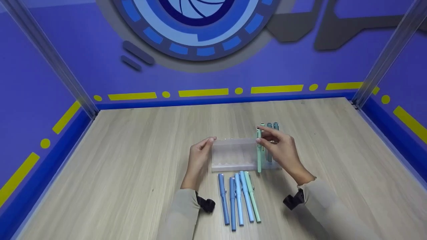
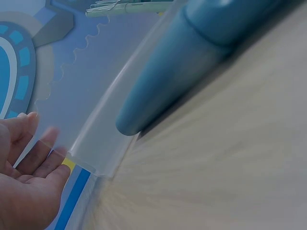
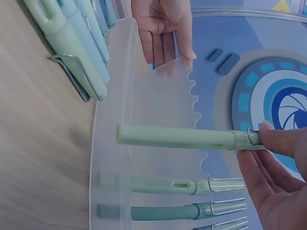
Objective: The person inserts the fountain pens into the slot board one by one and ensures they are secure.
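Observation:
A translucent plastic pen stand (image 1: 233, 155) with a scalloped top edge is on the table. My left hand (image 1: 199, 160) grips its upper left corner, with fingertips behind the panel in the right wrist view. Between thumb and fingers, my right hand (image 1: 283, 150) pinches a light green pen (image 3: 177, 136) near its clip end. The pen is upright in front of the stand, its lower end by the front ledge; whether it touches cannot be told. Beside it in the stand are another light green pen (image 3: 158, 185) and two dark teal pens (image 3: 163, 212), partly hidden by my right hand in the head view.
Several loose pens lie in front of the stand: darker blue pens (image 1: 232, 203) on the left, light blue pens (image 1: 246, 196) in the middle, a light green pen (image 1: 253, 200) on the right. Blue panels (image 1: 200, 78) enclose the wooden table (image 1: 133, 160) at back and sides.

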The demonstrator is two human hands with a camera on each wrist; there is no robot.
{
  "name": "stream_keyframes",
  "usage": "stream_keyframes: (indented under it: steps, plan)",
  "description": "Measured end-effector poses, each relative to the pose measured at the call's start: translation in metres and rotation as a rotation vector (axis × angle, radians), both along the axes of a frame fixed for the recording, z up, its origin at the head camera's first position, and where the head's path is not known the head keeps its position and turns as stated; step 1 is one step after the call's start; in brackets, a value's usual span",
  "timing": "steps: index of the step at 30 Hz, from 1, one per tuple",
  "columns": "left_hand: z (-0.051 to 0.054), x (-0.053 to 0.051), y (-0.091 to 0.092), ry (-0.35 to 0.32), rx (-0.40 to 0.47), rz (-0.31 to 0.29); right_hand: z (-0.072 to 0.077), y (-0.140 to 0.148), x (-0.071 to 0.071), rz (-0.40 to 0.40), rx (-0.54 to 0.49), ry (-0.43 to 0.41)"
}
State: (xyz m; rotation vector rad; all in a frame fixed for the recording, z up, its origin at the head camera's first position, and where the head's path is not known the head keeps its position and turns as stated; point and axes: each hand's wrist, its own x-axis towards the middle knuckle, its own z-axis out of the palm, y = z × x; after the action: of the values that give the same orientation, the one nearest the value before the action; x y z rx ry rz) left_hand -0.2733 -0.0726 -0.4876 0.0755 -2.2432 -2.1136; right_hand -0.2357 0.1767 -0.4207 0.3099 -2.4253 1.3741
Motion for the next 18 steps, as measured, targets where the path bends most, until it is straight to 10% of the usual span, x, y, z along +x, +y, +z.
stream_keyframes:
  steps: [18]
  plan:
    - [-0.0007,0.0006,-0.0003,0.014,-0.011,0.01,-0.0051,0.0028,-0.0061,-0.036,-0.11,0.089]
